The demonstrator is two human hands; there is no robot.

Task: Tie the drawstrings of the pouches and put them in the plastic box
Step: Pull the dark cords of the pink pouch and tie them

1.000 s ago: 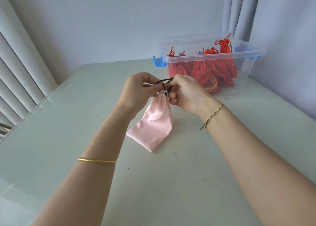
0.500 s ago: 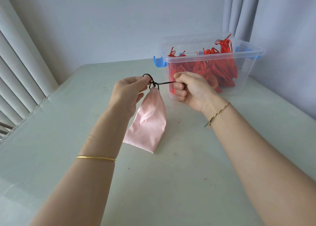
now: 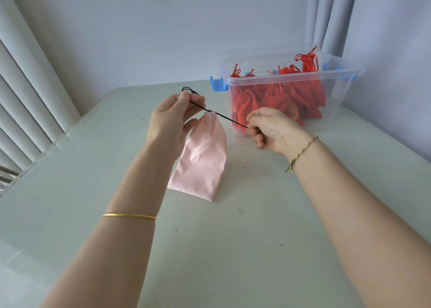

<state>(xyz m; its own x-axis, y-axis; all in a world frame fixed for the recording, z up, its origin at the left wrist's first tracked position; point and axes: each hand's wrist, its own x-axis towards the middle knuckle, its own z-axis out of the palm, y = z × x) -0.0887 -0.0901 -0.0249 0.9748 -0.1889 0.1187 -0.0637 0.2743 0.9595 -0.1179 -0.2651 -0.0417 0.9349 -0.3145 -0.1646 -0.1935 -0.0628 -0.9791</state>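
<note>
A pink satin pouch point(image 3: 202, 155) hangs cinched from a taut black drawstring point(image 3: 229, 118); red pouches point(image 3: 275, 97) fill the clear plastic box point(image 3: 335, 93)

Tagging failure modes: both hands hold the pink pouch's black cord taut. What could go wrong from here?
1. The left hand and right hand only pinch the black drawstring; it could slip before any knot tightens.
2. The right hand appears close to the plastic box, so a harder pull might knock it.
</note>
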